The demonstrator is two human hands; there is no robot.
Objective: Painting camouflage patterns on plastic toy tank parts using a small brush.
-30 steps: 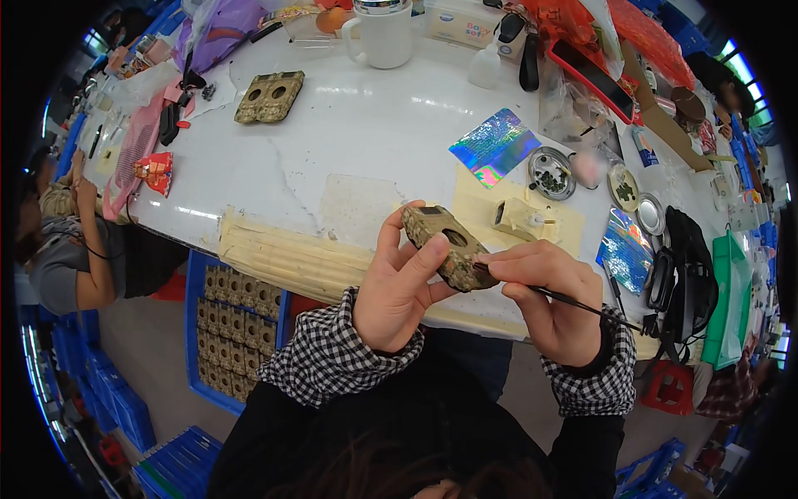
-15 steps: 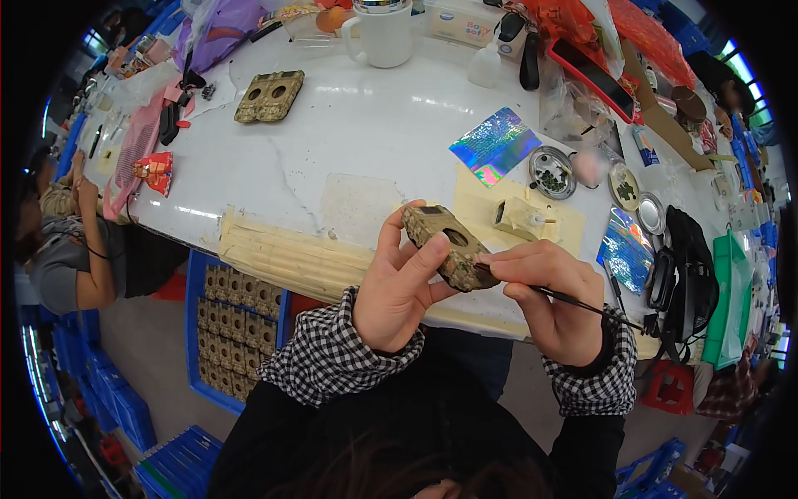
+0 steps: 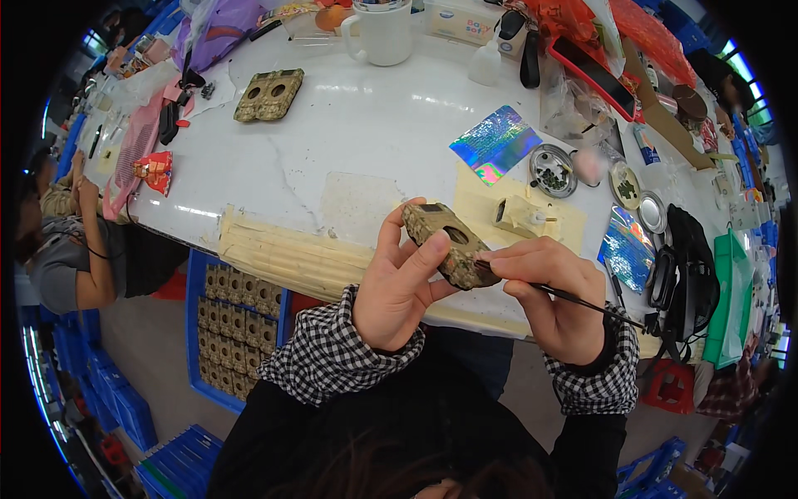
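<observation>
My left hand (image 3: 397,287) is closed around a camouflage-patterned plastic housing (image 3: 449,241), tilted over the table's near edge. A round dark opening shows in its upper face, with my thumb beside it. My right hand (image 3: 555,295) pinches a thin black tweezer-like tool (image 3: 573,299), whose rear end points down to the right. The fingertips of that hand touch the housing's right end, where the tool's tip is mostly hidden. Just beyond lies a small beige block-shaped fixture (image 3: 519,216) on a taped patch. An open round tin (image 3: 552,171) of small dark green pieces stands behind it.
Another camouflage housing (image 3: 269,95) lies at the far left, near a white mug (image 3: 384,35). Below the table edge, a blue crate (image 3: 197,366) holds several housings. Iridescent sheets (image 3: 496,144), a black bag (image 3: 694,270) and a green tray (image 3: 729,299) are to the right.
Both hands keep their hold on the housing and the tool. The right hand's fingers have shifted very slightly at the housing's end.
</observation>
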